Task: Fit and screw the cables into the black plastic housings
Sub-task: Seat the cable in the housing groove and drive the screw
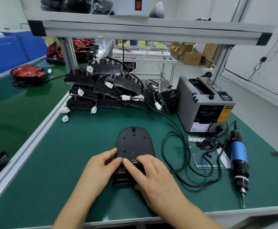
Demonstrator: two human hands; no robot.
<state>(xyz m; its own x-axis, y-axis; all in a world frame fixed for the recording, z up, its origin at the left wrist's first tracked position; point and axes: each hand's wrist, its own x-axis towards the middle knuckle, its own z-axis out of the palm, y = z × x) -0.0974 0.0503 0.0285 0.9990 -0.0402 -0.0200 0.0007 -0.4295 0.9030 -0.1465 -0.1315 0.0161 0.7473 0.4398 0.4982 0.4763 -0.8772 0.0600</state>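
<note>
Near the counter's [65,171] front edge, the left hand [100,169] grips the black housing [133,142]; the right hand's [151,177] fingers curl round its coloured wires [133,161].

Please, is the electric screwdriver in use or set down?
Set down: the screwdriver lies flat on the green mat, untouched.

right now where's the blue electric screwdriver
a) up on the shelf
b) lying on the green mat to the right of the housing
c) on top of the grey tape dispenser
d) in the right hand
b: the blue electric screwdriver lies on the green mat at the right edge, and the left hand and right hand both hold the black housing.
</note>
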